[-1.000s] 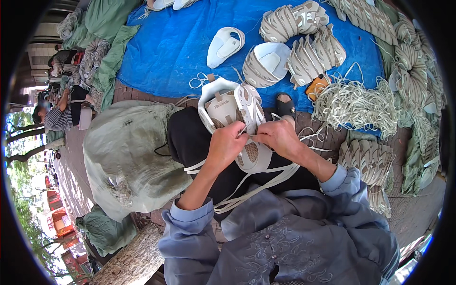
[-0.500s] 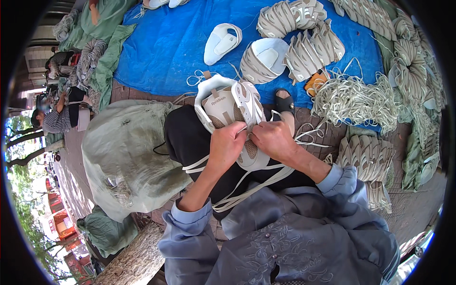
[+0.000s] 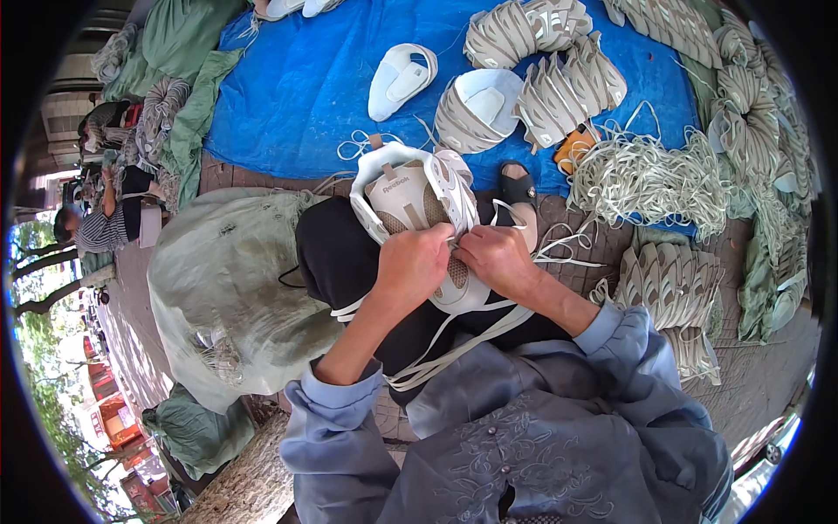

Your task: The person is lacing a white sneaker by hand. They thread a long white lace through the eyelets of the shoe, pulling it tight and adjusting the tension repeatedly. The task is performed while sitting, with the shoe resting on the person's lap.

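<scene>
Across my lap, over dark trousers (image 3: pixel 330 249), rests a beige and white shoe upper (image 3: pixel 452 194) with its tongue standing up in the opening and its toe toward me. At its lacing area my left hand (image 3: pixel 412 264) is closed in a pinch, a bit of white lace showing at the fingertips. My right hand (image 3: pixel 499 260) pinches the upper's edge just beside it, the fingertips of both hands nearly touching. What lies between the right fingertips is mostly hidden. Long cream shoelaces (image 3: pixel 441 356) trail below the toe and across my lap.
A blue tarp (image 3: pixel 288 105) ahead bears nested stacks of uppers (image 3: pixel 572 87), a single white upper (image 3: pixel 401 80) and a heap of laces (image 3: pixel 650 179). More stacked uppers (image 3: pixel 668 279) stand at right. A pale sack (image 3: pixel 227 288) lies left; a person (image 3: pixel 103 225) sits beyond.
The whole view has shifted slightly, moving the scene a little left. Both hands stay pinched at the same area of the upper, with only small finger movement.
</scene>
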`<state>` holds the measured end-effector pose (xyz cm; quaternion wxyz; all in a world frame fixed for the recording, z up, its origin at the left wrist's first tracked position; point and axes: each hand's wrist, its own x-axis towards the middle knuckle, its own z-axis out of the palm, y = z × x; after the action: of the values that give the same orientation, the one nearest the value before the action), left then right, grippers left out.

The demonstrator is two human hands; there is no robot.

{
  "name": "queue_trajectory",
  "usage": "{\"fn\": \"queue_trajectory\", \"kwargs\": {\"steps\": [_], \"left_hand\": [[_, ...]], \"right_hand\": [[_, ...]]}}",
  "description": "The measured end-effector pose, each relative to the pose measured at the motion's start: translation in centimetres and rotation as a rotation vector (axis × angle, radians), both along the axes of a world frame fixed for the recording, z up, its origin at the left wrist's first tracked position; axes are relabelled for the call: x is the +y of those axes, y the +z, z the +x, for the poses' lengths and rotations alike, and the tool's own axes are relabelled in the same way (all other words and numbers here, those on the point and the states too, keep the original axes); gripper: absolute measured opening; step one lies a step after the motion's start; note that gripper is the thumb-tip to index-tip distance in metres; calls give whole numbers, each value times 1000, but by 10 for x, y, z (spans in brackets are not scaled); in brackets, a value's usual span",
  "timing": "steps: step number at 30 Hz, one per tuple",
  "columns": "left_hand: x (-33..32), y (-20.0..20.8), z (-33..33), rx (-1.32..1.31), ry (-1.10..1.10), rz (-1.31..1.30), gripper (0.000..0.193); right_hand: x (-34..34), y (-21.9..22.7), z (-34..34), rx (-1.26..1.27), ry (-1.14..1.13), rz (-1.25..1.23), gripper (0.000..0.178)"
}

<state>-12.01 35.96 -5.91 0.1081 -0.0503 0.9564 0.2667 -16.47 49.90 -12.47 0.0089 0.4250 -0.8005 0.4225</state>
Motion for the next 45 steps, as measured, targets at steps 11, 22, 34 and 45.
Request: {"fn": "queue_trajectory", "kwargs": {"steps": [11, 22, 34, 45], "left_hand": [[-4, -7, -5, -15, -25, 60, 20], [-12, 5, -5, -107, -8, 128, 22], [-13, -1, -1, -94, -57, 17, 19], [-10, -1, -16, -139, -45, -146, 15]], "right_hand": [[-6, -13, -10, 29, 34, -83, 13], [-2, -4, -24, -6, 113, -164, 27], [-10, 1, -56, 314, 401, 32, 25], [-11, -1, -51, 313, 346, 128, 21]]}}
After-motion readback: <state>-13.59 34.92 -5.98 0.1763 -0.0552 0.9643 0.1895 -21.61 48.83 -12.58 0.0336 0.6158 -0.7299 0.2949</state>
